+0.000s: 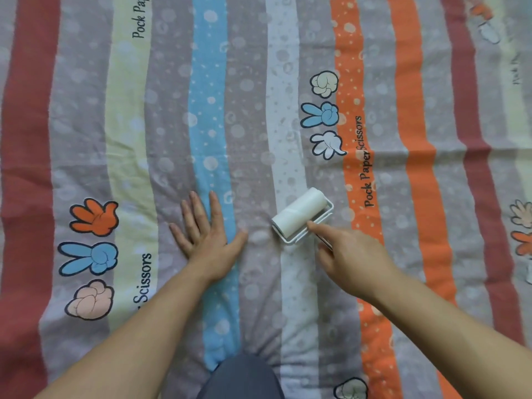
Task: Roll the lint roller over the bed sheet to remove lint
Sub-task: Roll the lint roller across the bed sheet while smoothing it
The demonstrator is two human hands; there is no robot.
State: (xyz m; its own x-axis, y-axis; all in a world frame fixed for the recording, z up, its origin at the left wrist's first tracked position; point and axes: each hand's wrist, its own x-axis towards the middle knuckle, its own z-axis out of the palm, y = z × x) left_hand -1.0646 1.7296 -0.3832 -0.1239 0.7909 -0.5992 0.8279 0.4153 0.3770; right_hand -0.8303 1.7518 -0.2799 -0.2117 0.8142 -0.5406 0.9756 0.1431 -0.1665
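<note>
Now | left hand (207, 240) flat, grip released | right hand (354, 257) grip grasping lint roller (299, 214) | bed sheet (259, 110) stretches far ahead

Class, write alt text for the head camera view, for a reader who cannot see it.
A person's right hand grips the handle of a white cylindrical lint roller resting on a striped fabric bed sheet printed with cartoon hands. The left hand lies flat on the sheet beside it.

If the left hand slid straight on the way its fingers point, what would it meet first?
Only open bed sheet as far as shown; the lint roller lies right of the left hand.
</note>
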